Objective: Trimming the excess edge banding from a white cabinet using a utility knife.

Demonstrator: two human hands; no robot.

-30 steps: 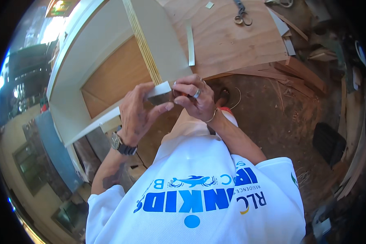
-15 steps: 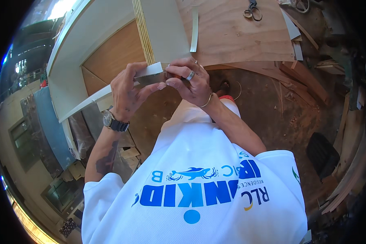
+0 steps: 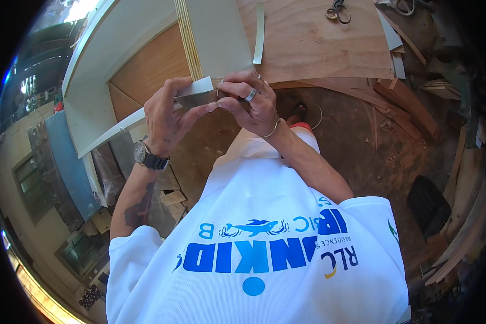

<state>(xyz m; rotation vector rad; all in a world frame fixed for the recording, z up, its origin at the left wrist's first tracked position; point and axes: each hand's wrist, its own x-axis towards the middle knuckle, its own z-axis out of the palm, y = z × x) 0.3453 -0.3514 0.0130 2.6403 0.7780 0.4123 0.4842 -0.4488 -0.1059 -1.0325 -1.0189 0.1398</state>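
Note:
A flat grey metal blade (image 3: 198,99) lies across the near edge of a white panel (image 3: 213,40). My left hand (image 3: 164,116) pinches its left part between thumb and fingers. At the blade's other end my right hand (image 3: 254,105) is closed, its thumb and fingers meeting near the left thumb tip. Whether the blade has a handle inside the right hand is hidden. Just above the blade, a short white strip (image 3: 202,85) rests against the left fingers at the panel's edge. The panel's layered plywood edge (image 3: 186,38) runs away from my hands.
A plywood sheet (image 3: 318,48) extends to the right, carrying scissors (image 3: 338,12) and a narrow pale strip (image 3: 259,35). White cabinet walls (image 3: 89,92) stand on the left. Wood offcuts (image 3: 405,108) lean at the right, beside a dark chair-like object (image 3: 428,206).
Both hands, the blade and the short white strip have shifted slightly left and toward the far side. The grip looks much the same.

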